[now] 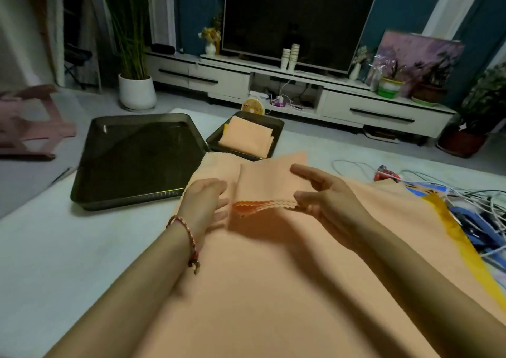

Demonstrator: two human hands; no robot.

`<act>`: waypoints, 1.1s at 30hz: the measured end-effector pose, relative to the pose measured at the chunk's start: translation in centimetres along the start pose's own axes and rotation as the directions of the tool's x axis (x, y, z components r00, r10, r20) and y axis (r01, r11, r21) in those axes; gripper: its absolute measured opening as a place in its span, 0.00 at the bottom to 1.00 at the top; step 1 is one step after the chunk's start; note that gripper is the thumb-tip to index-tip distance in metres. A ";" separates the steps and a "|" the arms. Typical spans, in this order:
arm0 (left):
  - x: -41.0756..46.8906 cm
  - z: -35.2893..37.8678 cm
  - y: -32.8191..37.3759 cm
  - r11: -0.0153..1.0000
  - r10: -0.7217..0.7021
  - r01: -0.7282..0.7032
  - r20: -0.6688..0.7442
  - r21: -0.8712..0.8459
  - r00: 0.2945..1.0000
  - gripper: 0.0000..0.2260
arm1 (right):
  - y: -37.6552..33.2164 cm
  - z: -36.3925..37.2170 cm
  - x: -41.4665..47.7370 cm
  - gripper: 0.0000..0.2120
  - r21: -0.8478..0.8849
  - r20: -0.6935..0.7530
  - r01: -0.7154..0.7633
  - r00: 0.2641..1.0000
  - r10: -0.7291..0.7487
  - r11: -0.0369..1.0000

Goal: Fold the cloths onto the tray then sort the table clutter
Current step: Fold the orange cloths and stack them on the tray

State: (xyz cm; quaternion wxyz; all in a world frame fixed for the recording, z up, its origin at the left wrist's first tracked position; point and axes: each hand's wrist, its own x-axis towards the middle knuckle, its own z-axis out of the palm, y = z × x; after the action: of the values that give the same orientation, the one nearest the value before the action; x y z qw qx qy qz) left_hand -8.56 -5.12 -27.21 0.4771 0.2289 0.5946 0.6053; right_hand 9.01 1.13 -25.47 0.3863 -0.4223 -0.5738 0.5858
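Nearest the camera, a large peach spread cloth covers the near part of the white worktop, its near edge cut off by the frame, with both forearms reaching out over it. The right hand has a narrow grip: thumb and lower fingers pinch the stacked scalloped edges of a folded cloth, lifted just above the spread one, while the index finger stretches out over it. The left hand, a braided bracelet on its wrist, is loose and holds nothing; its blurred fingertips lie at the folded cloth's left edge, and I cannot tell whether they touch. Far left sits a large dark tray, its right corner hidden under peach fabric. Beyond the folded cloth, a small dark tray holds another folded peach cloth. To the right, a yellow cloth peeks from beneath the spread one, beside a tangle of cables too jumbled to separate.
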 end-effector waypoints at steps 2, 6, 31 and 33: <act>1.0 -1.3 1.2 0.999 0.028 -0.028 -0.001 0.026 1.000 0.03 | -1.4 2.1 3.5 0.25 0.021 -0.017 0.041 0.999 -0.040 0.999; 2.0 -1.3 1.7 0.996 0.066 -0.068 0.040 0.060 0.997 0.06 | -4.2 4.5 9.3 0.25 0.108 -0.042 0.092 0.995 -0.088 0.990; 5.4 -2.1 -0.1 0.910 0.209 -0.218 0.063 0.353 0.976 0.06 | 1.8 5.0 18.7 0.24 -0.802 -0.161 0.010 0.959 -0.232 0.598; 4.9 -1.9 -0.3 0.865 0.257 -0.268 0.086 0.425 0.963 0.06 | 2.6 3.1 14.6 0.21 -0.768 -0.072 0.093 0.971 -0.229 0.634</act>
State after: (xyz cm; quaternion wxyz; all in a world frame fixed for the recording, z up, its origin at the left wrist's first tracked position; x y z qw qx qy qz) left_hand -12.25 -1.98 -29.30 0.3355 0.4157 0.6710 0.5143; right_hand 1.17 13.64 -28.87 0.2704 -0.5383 -0.7678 0.2182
